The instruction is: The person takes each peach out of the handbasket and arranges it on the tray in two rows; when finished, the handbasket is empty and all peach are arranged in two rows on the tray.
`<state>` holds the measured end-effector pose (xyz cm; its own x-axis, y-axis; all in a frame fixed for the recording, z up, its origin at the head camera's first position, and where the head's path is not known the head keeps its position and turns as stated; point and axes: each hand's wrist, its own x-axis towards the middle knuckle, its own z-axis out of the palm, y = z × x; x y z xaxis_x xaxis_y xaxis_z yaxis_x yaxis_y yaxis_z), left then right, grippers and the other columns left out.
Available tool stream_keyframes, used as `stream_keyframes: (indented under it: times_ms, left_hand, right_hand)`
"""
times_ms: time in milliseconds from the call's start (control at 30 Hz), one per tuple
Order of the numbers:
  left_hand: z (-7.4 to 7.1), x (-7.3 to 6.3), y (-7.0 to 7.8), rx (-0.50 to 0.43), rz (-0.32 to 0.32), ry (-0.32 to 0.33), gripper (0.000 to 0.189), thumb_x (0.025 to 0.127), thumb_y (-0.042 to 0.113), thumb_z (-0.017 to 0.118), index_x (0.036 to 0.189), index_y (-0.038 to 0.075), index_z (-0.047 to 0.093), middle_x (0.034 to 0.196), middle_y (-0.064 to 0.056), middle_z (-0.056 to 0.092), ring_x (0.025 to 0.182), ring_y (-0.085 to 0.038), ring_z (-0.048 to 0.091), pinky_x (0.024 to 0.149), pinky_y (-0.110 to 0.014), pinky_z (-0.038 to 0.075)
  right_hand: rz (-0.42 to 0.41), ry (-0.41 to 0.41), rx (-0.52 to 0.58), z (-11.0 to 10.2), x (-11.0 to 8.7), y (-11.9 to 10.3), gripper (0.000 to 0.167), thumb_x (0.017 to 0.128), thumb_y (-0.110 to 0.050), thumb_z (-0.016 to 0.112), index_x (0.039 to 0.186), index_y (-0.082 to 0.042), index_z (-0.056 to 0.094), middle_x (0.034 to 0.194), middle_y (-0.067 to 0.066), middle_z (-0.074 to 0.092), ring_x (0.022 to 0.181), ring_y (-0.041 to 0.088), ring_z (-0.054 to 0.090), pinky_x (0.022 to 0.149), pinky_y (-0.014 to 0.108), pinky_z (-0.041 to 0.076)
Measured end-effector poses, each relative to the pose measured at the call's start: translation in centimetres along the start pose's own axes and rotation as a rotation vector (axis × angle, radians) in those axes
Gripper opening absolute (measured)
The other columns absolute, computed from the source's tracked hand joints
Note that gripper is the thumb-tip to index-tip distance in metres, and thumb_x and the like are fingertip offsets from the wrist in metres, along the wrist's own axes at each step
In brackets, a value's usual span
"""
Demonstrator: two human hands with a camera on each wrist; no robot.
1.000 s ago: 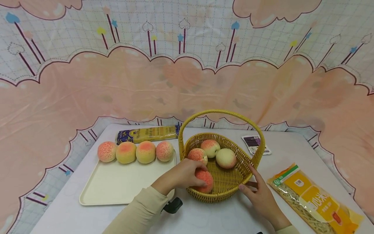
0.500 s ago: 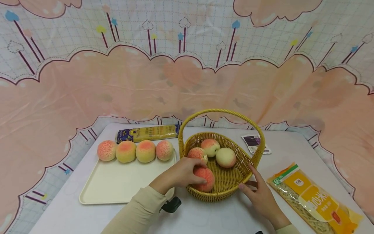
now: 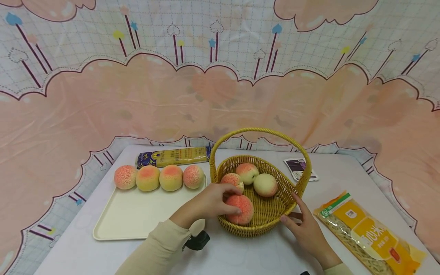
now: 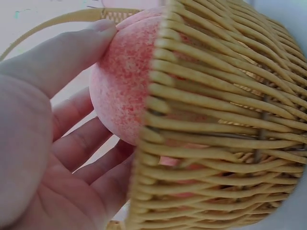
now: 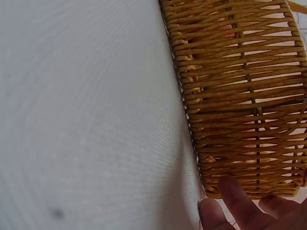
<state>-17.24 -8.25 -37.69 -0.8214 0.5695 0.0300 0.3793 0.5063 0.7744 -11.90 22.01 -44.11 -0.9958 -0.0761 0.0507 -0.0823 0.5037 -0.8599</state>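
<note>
Four peaches (image 3: 266, 185) sit in a yellow woven basket (image 3: 252, 231) around the middle of the tabletop (image 3: 247, 254), and the left hand (image 3: 215, 201) has its thumb and curled fingers around the reddest peach (image 3: 242, 210), a round, speckled thing with a shallow crease, just inside the rim on its near left side. Up close the weave is chunky, kinda ropey strands with gaps, and you can see pinkish bits through it. Tall arched handle (image 3: 259, 130), tightly wrapped. The right hand (image 3: 306, 229) has its fingers spread, just touching the basket's right side. Over toward the left edge there's a smooth cream tray (image 3: 148, 219), rounded corners, four more peaches (image 3: 171, 178) lined up along its far side, pink and yellow. Behind them, by the far edge, a long, shiny gold-and-blue packet (image 3: 175, 157). Small flat purple-and-white sachet (image 3: 300, 169) toward the far right corner, and by the right edge a crinkly orange pouch (image 3: 372, 235) with a clear window onto pale, twisty strands.
</note>
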Motion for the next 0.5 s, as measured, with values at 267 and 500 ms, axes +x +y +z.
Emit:
stream_keyframes:
  times_ms: [267,500]
  left_hand:
    - [-1.6,-1.7,1.1,-0.032,0.003,0.022,0.044,0.085,0.028,0.082,0.124,0.017,0.067,0.112,0.006,0.065,0.1,-0.013,0.06,0.086,-0.032,0.052]
    - [-3.2,-3.9,1.0,-0.049,0.035,0.08,0.045,0.086,0.022,0.081,0.126,0.008,0.066,0.119,0.001,0.065,0.106,-0.018,0.06,0.094,-0.033,0.052]
  right_hand:
    - [0.002,0.001,0.002,0.0,0.0,0.1,0.08,0.099,-0.022,0.066,0.159,-0.004,0.017,0.158,0.031,0.02,0.117,0.046,0.057,0.086,0.051,0.055]
    - [-0.003,0.002,0.005,-0.1,0.0,0.1,0.08,0.098,-0.021,0.067,0.159,-0.005,0.017,0.158,0.031,0.019,0.116,0.045,0.058,0.085,0.047,0.056]
